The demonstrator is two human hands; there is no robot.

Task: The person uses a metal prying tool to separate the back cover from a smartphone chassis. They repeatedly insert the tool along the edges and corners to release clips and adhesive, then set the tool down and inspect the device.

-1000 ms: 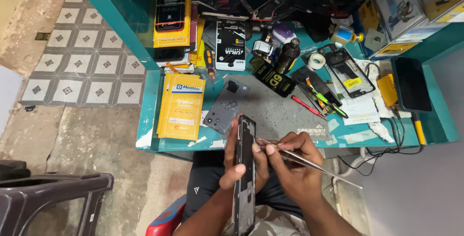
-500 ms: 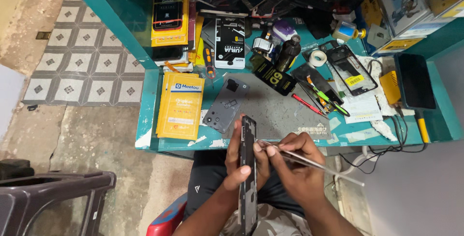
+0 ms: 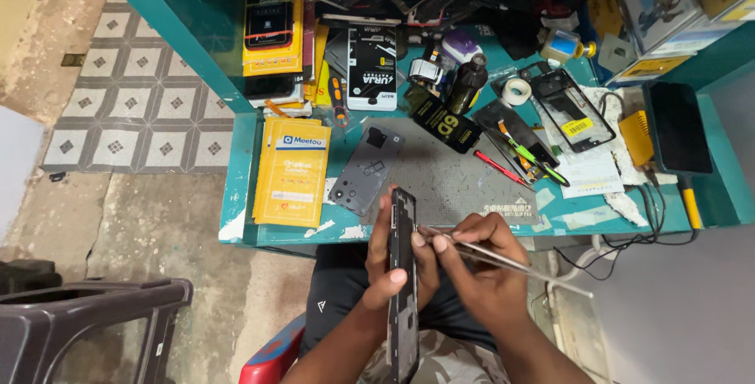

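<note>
Your left hand (image 3: pixel 391 274) and right hand (image 3: pixel 481 274) were bare — no gloves, rings or watch showed, and no sleeves reached your forearms. You wore dark shorts (image 3: pixel 338 293) with a small pale logo — a camouflage-patterned top (image 3: pixel 448 360) showed below.

At frame centre my left hand (image 3: pixel 393 266) holds the phone (image 3: pixel 403 282) edge-on; my right hand (image 3: pixel 480 266), just right, holds tweezers (image 3: pixel 503 258); bench (image 3: pixel 236 195) above.
</note>
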